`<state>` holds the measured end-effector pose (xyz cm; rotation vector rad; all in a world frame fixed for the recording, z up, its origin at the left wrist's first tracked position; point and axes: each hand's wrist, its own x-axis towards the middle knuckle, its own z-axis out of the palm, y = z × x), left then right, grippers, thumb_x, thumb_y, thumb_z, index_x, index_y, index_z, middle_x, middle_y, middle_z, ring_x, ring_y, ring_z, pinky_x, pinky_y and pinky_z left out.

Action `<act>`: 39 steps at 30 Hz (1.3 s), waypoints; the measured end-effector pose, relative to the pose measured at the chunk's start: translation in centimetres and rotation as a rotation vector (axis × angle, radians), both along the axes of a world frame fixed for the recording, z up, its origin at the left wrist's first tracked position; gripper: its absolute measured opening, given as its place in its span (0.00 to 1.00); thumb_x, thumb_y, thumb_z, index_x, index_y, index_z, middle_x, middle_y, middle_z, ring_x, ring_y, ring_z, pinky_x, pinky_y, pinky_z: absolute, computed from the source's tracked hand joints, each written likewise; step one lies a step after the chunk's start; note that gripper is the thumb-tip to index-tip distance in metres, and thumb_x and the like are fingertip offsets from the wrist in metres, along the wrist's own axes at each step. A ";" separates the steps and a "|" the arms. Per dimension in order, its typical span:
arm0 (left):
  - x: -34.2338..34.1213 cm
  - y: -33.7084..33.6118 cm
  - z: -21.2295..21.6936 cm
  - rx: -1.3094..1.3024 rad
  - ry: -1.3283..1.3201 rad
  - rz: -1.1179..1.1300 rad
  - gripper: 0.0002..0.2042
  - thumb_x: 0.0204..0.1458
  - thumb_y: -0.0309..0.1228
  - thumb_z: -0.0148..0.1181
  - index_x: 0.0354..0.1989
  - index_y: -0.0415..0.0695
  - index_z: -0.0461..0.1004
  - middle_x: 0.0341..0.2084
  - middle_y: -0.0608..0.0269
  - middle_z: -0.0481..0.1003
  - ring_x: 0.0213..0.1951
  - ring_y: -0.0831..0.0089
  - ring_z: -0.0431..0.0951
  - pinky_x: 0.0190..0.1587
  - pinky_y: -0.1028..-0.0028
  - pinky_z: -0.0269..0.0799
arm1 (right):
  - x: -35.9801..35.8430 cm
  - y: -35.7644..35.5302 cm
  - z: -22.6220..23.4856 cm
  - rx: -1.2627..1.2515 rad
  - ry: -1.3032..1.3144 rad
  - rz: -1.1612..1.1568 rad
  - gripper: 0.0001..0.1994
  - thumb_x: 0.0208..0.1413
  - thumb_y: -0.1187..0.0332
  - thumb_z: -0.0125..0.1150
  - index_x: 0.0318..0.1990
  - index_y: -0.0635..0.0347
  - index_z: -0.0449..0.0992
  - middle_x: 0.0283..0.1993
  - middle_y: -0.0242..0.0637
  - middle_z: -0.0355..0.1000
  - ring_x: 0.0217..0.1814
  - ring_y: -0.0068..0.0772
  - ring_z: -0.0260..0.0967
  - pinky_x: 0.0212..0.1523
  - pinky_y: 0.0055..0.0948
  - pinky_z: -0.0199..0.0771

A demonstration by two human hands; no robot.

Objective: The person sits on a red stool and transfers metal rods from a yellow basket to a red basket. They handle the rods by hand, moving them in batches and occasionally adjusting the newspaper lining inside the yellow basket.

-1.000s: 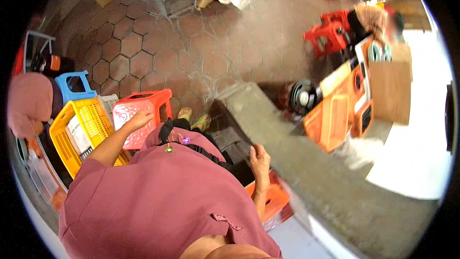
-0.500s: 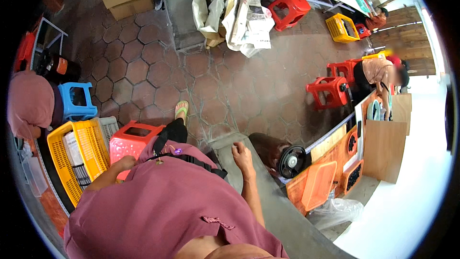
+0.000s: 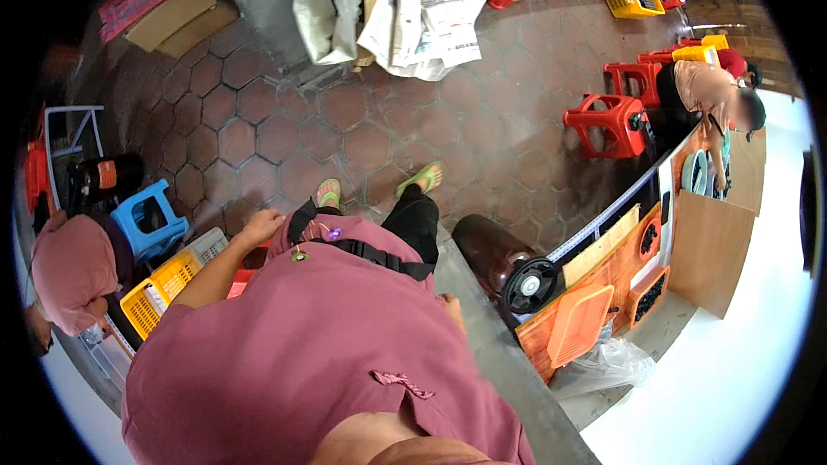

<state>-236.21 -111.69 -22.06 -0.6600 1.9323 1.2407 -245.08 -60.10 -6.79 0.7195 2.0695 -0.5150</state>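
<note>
My left hand (image 3: 261, 226) hangs beside the hem of my maroon shirt (image 3: 319, 336), with loosely bent fingers and nothing visible in them. Just beneath it shows part of a red plastic stool (image 3: 244, 282). My right hand (image 3: 451, 303) is low at my other side, mostly covered by the shirt, so its fingers cannot be made out. A black strap with a buckle (image 3: 372, 256) goes around my waist. Both my feet, in green flip-flops (image 3: 419, 179), are on the tiled floor.
At left, a person (image 3: 73, 271) sits near a blue stool (image 3: 149, 220) and yellow crates (image 3: 159, 293). At right stand a brown cylinder with a black wheel (image 3: 493, 251), a workbench with an orange basket (image 3: 581, 325), red stools (image 3: 606, 125) and a co-worker (image 3: 706, 90). Sacks (image 3: 422, 21) lie ahead.
My view has shifted forward as I step. The left hand has swung forward; the right has swung back, partly behind my shirt. A second foot has come into view.
</note>
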 end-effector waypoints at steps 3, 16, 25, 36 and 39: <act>-11.5 6.3 -3.0 0.086 0.004 -0.051 0.22 0.56 0.45 0.50 0.41 0.36 0.77 0.36 0.42 0.78 0.41 0.51 0.79 0.44 0.59 0.72 | -13.3 9.2 -4.1 -0.028 0.116 0.165 0.14 0.57 0.64 0.55 0.39 0.69 0.77 0.27 0.43 0.77 0.23 0.32 0.73 0.22 0.31 0.72; -59.0 33.1 -1.6 0.240 -0.063 0.725 0.18 0.63 0.40 0.44 0.48 0.40 0.75 0.39 0.64 0.79 0.37 0.70 0.77 0.43 0.70 0.72 | -92.8 20.8 -7.1 -0.019 0.343 0.822 0.17 0.57 0.61 0.54 0.41 0.69 0.78 0.30 0.50 0.78 0.32 0.41 0.79 0.37 0.37 0.77; -83.0 28.1 -8.4 0.631 -0.161 1.097 0.24 0.60 0.46 0.46 0.54 0.41 0.73 0.50 0.54 0.75 0.50 0.64 0.75 0.54 0.68 0.68 | -126.1 0.7 -15.3 -0.266 0.348 0.948 0.17 0.57 0.64 0.54 0.46 0.69 0.75 0.27 0.47 0.77 0.25 0.35 0.76 0.30 0.32 0.76; -122.8 8.2 -6.6 0.470 0.018 1.303 0.17 0.62 0.37 0.46 0.45 0.36 0.76 0.35 0.58 0.78 0.38 0.72 0.76 0.42 0.71 0.72 | -164.0 -24.3 -16.5 -0.244 0.579 1.087 0.11 0.55 0.68 0.54 0.40 0.67 0.76 0.33 0.57 0.75 0.36 0.59 0.75 0.37 0.45 0.74; -130.9 9.2 -7.0 0.332 -0.153 1.524 0.18 0.60 0.39 0.50 0.45 0.35 0.76 0.34 0.57 0.78 0.37 0.70 0.77 0.41 0.70 0.71 | -178.9 -40.8 -19.3 -0.432 0.711 1.183 0.06 0.54 0.73 0.54 0.34 0.66 0.73 0.30 0.55 0.72 0.32 0.59 0.72 0.35 0.48 0.71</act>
